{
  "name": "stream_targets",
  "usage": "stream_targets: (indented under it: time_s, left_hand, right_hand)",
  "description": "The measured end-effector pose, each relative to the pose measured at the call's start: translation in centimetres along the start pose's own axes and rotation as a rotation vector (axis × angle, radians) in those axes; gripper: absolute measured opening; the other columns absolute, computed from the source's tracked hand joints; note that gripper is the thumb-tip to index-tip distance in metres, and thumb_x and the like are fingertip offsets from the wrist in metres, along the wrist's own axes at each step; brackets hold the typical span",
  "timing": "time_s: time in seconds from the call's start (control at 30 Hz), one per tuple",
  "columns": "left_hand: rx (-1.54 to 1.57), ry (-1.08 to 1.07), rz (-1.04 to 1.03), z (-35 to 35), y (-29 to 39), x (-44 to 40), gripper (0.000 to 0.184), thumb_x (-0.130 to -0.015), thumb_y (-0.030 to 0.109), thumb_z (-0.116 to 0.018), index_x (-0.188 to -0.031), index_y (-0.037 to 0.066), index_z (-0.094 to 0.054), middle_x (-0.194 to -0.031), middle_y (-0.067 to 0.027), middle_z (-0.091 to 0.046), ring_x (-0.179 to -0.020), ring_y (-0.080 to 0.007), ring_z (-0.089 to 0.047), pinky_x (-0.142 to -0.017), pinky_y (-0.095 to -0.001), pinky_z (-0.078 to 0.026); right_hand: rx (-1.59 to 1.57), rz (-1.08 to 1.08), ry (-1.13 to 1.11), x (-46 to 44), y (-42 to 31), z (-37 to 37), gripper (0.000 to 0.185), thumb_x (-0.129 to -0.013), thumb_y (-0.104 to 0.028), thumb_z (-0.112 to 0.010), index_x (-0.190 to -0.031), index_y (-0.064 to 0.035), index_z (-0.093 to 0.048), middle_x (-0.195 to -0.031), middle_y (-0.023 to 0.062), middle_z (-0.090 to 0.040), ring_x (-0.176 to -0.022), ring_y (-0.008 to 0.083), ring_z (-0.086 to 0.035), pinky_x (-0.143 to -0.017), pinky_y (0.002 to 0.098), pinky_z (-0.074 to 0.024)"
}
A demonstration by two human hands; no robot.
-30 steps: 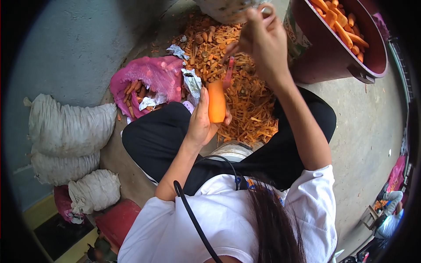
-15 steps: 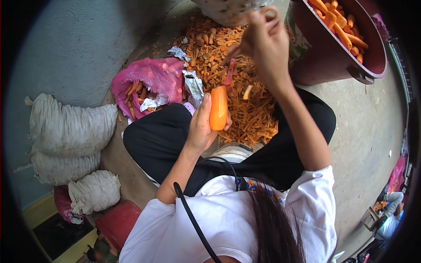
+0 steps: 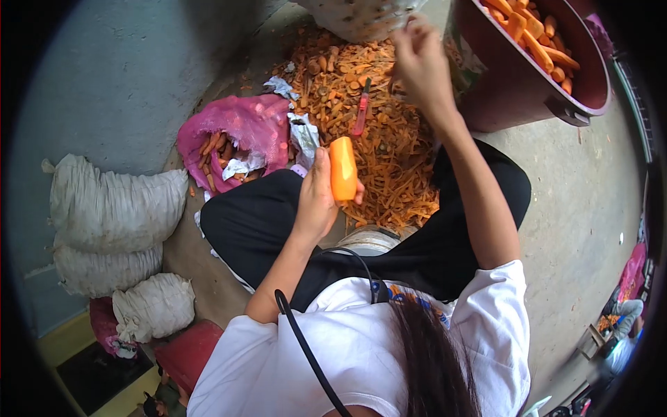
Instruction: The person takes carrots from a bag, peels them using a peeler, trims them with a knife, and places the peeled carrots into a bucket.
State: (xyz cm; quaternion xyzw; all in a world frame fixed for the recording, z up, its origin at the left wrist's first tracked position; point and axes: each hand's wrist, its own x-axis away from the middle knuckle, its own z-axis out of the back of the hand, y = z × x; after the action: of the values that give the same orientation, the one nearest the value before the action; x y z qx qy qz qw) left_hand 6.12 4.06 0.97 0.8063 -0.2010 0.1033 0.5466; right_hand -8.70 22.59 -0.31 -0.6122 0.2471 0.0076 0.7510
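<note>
An orange, peeled carrot (image 3: 343,169) stands nearly upright in my left hand (image 3: 321,198), with the thumb along one side and fingertips showing on the other. My right hand (image 3: 422,69) is raised above the peelings, close to the big bucket. Its fingers are curled in, and I cannot make out what is between them. A knife with a red handle (image 3: 360,117) and a dark blade lies on the heap of carrot peelings (image 3: 399,163), beyond the carrot. Cut carrot ends are mixed into the heap.
A dark red bucket (image 3: 500,90) full of peeled carrots stands at the upper right. A pink mesh sack (image 3: 260,121) holds unpeeled carrots. White sacks (image 3: 118,201) are stacked at the left, and another pale sack (image 3: 361,17) stands behind the heap. Other people are at the lower edges.
My right hand has drawn its fingers in and shifted slightly down, uncovering the knife blade. A pale piece seen over the peelings is gone from there. The carrot stays in my left hand.
</note>
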Motion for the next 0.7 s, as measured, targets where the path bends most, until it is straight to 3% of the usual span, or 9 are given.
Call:
stream_targets:
  time_s: [0.07, 0.2, 0.3, 0.33, 0.37, 0.43, 0.5, 0.6, 0.7]
  left_hand:
    - [-0.06, 0.055, 0.128, 0.3, 0.6, -1.0, 0.047, -0.099, 0.045, -0.034, -0.113, 0.002, -0.048, -0.08, -0.0079, -0.055, -0.059, -0.0143, -0.057, -0.046, -0.0252, -0.047]
    - [-0.182, -0.227, 0.01, -4.4, 8.1, -5.4, 0.041, -0.097, 0.04, -0.043, -0.108, 0.002, -0.051, -0.074, -0.0059, -0.054, -0.061, -0.0148, -0.058, -0.044, -0.0281, -0.047]
    - [0.047, -0.49, -0.17, -13.2, 12.2, -11.7, 0.051, -0.099, 0.046, -0.033, -0.106, -0.002, -0.049, -0.094, -0.0175, -0.055, -0.07, -0.0247, -0.059, -0.068, -0.0315, -0.052]
    - [-0.11, -0.619, -0.249, -16.0, 12.7, -14.1, 0.051, -0.096, 0.042, -0.04, -0.116, -0.005, -0.041, -0.119, -0.0267, -0.043, -0.111, -0.0478, -0.048, -0.091, -0.0638, -0.042]
    - [-0.231, -0.437, -0.11, -18.7, 13.0, -15.1, 0.068, -0.093, 0.051, -0.035, -0.127, -0.008, -0.034, -0.137, -0.0305, -0.028, -0.122, -0.0491, -0.038, -0.098, -0.0661, -0.032]
    - [-0.516, -0.295, -0.133, -17.3, 11.3, -14.4, 0.072, -0.09, 0.065, -0.032, -0.102, -0.004, -0.046, -0.099, -0.0209, -0.055, -0.072, -0.0251, -0.058, -0.064, -0.0308, -0.048]
    - [-0.684, -0.434, -0.164, -13.0, 10.5, -11.4, 0.063, -0.091, 0.058, -0.042, -0.107, -0.002, -0.05, -0.103, -0.0119, -0.059, -0.077, -0.0164, -0.06, -0.071, -0.0281, -0.052]
    - [-0.395, -0.287, -0.024, -3.4, 8.2, -10.5, 0.048, -0.094, 0.034, -0.053, -0.125, -0.003, -0.048, -0.115, -0.0148, -0.058, -0.101, -0.0233, -0.063, -0.078, -0.0335, -0.055]
    - [-0.189, -0.069, -0.132, 10.9, 9.7, -9.5, 0.034, -0.097, 0.024, -0.047, -0.119, -0.001, -0.054, -0.114, -0.0142, -0.058, -0.099, -0.0235, -0.062, -0.083, -0.036, -0.053]
  right_hand:
    - [0.371, 0.15, -0.248, 1.6, 0.7, 0.4, 0.021, -0.092, -0.016, -0.045, -0.099, 0.0034, -0.04, -0.064, 0.0236, -0.059, -0.058, 0.0397, -0.062, -0.052, 0.0477, -0.049]
    - [0.855, 0.039, -0.885, 5.3, 2.2, 0.5, 0.024, -0.096, -0.021, -0.039, -0.098, 0.0022, -0.044, -0.069, 0.0209, -0.063, -0.064, 0.0371, -0.065, -0.058, 0.0463, -0.0523]
    - [0.801, -0.007, -1.07, 7.1, 1.5, -0.4, 0.021, -0.089, -0.014, -0.043, -0.103, 0.003, -0.044, -0.076, 0.0224, -0.064, -0.071, 0.0379, -0.065, -0.063, 0.0479, -0.0522]
    - [0.762, -0.029, -1.102, 7.2, 1.0, -0.9, 0.022, -0.087, -0.01, -0.044, -0.104, 0.003, -0.043, -0.077, 0.0228, -0.065, -0.072, 0.0384, -0.065, -0.064, 0.0481, -0.0522]
    - [0.723, 0.295, -1.007, 8.9, 5.6, -2.1, 0.023, -0.084, -0.008, -0.045, -0.104, 0.0035, -0.046, -0.078, 0.0231, -0.065, -0.073, 0.0385, -0.065, -0.066, 0.0479, -0.0522]
    - [0.623, 0.562, -0.927, 10.9, 11.5, -3.5, 0.023, -0.082, -0.007, -0.047, -0.101, 0.0052, -0.054, -0.08, 0.0235, -0.065, -0.076, 0.0378, -0.066, -0.068, 0.0471, -0.0526]
    - [0.635, 0.816, -0.869, 9.6, 9.4, -2.5, 0.024, -0.08, -0.006, -0.049, -0.098, 0.0063, -0.059, -0.081, 0.0239, -0.065, -0.078, 0.0372, -0.066, -0.07, 0.0463, -0.0529]
    - [0.885, -0.03, -1.207, 6.9, -0.3, -1.3, 0.018, -0.089, -0.014, -0.046, -0.092, 0.0011, -0.055, -0.077, 0.018, -0.065, -0.075, 0.0374, -0.065, -0.063, 0.0479, -0.0518]
    - [0.803, -0.01, -1.066, 7.3, 1.1, -0.6, 0.018, -0.093, -0.018, -0.046, -0.087, -0.0013, -0.049, -0.062, 0.0171, -0.06, -0.058, 0.0435, -0.058, -0.053, 0.0505, -0.047]
